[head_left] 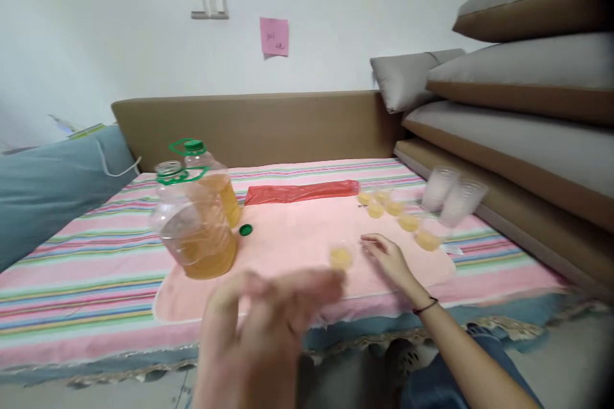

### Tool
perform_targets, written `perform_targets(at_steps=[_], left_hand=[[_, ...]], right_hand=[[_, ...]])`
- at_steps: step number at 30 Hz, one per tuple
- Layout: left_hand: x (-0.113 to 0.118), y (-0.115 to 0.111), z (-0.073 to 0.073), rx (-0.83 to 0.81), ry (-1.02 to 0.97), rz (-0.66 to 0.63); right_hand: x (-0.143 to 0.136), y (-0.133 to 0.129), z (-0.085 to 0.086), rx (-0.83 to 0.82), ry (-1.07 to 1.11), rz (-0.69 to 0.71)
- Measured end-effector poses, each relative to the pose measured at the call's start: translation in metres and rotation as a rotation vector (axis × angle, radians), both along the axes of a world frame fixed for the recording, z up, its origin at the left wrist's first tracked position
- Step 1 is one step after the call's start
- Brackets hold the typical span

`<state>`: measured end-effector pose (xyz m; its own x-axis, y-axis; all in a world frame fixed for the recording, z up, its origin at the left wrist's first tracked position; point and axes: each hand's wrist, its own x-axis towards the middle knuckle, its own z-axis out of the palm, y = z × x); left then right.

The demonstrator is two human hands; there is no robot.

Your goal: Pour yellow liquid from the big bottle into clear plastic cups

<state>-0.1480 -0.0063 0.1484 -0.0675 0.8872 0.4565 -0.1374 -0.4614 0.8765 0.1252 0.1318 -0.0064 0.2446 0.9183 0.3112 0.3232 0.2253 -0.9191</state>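
While cup of yellow liquid [340, 259] stands upright, just right of frame centre, right hand [386, 261], empty, loosely curled, lies just right of it, seemingly nearer; left hand [273, 307], lower centre, blurred, grip unclear.

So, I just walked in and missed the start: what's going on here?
A person's right hand is beside a cup of yellow liquid, not gripping it; the blurred left hand is in front, its contact with the cup unclear. More partly filled cups stand to the right, near stacked clear cups. On the left, one jug is open, a green cap lying beside it; the other jug is capped.
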Motion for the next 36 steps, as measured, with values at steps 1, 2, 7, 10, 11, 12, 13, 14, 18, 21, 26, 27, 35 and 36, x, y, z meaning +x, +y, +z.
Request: perform_targets(at_steps=[1,2,7,10,11,12,13,14,18,21,26,27,35,36], left_hand=[[0.009,0.016,0.004,-0.043,-0.065,-0.007],[0.017,0.032,0.006,-0.099,-0.109,-0.011],[0.042,0.117,-0.036,-0.345,0.207,-0.012],[0.051,0.143,-0.085,-0.462,0.371,-0.024],[0.055,0.146,-0.099,-0.47,0.382,-0.031],[0.059,0.147,-0.111,-0.468,0.385,-0.041],[0.064,0.147,-0.121,-0.458,0.384,-0.049],[0.069,0.146,-0.128,-0.442,0.379,-0.058],[0.085,0.142,-0.138,-0.369,0.354,-0.089],[0.09,0.143,-0.137,-0.341,0.334,-0.084],[0.099,0.147,-0.133,-0.324,0.299,-0.054],[0.103,0.149,-0.132,-0.319,0.294,-0.054],[0.174,0.183,-0.125,-0.252,0.26,-0.107],[0.185,0.188,-0.125,-0.246,0.258,-0.115]], right_hand=[[-0.001,0.0,-0.001,-0.019,0.012,0.021],[-0.002,0.001,-0.002,-0.036,0.024,0.04],[-0.006,-0.007,0.007,-0.094,0.071,0.091],[-0.008,-0.012,0.013,-0.124,0.111,0.106],[-0.009,-0.012,0.014,-0.137,0.129,0.11],[-0.01,-0.013,0.014,-0.153,0.149,0.113],[-0.011,-0.013,0.015,-0.171,0.173,0.117],[-0.011,-0.013,0.016,-0.193,0.2,0.122],[-0.014,-0.015,0.02,-0.305,0.315,0.152],[-0.015,-0.018,0.024,-0.367,0.382,0.165],[-0.01,-0.019,0.027,-0.379,0.425,0.14],[-0.008,-0.019,0.027,-0.368,0.422,0.122],[0.023,-0.02,0.028,-0.304,0.306,-0.082],[0.027,-0.02,0.029,-0.306,0.266,-0.102]])
